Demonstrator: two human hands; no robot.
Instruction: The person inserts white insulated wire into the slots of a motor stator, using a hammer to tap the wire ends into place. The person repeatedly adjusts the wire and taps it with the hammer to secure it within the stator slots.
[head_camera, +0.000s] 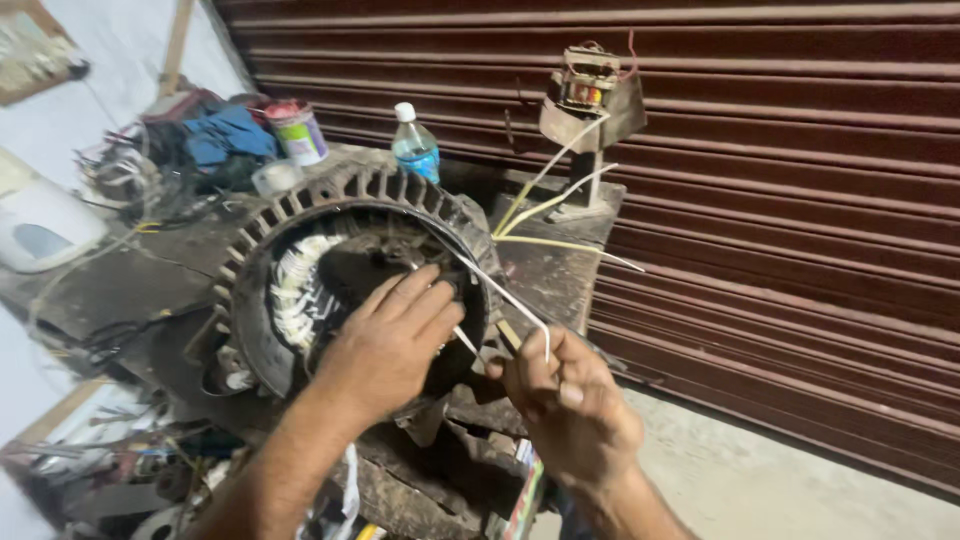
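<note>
A large finned motor stator housing (262, 232) lies tilted on a dark workbench, its bore facing me, with white windings (296, 290) visible on the inner left. My left hand (392, 340) rests flat over the bore, fingers spread on the right inner rim. My right hand (560, 400) sits just right of the housing, pinching a thin white sleeve or strip (505, 297) that runs up-left into the stator. A second white strip end shows between the two hands.
A plastic water bottle (415, 148) and a paint tin (298, 132) stand behind the housing. A small transformer-like unit on a stand (590, 100) with pale sleeves trailing sits at the bench's back right. A red roller shutter (800, 200) fills the background. Tools clutter the left.
</note>
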